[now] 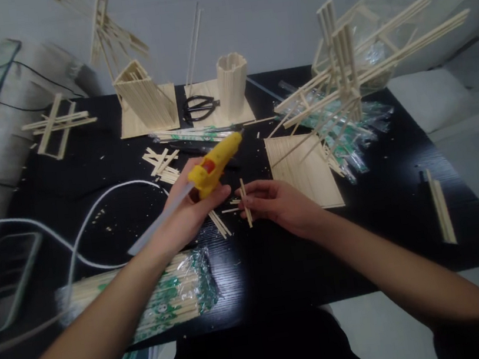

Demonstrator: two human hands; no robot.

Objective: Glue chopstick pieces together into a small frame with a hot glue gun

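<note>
My left hand is wrapped round a yellow hot glue gun, whose nozzle points up and to the right. A long translucent glue stick sticks out of its back end. Close by on the right, my right hand pinches short wooden sticks between thumb and fingers; one stands nearly upright. Several loose cut sticks lie on the black table between and below the hands. Another small heap of short sticks lies just beyond my left hand.
Two stick towers on wooden bases, one angular and one rounded, stand at the back. A windmill-like stick frame rises at right over a flat board. Black scissors, a white cable and a stick pack lie around.
</note>
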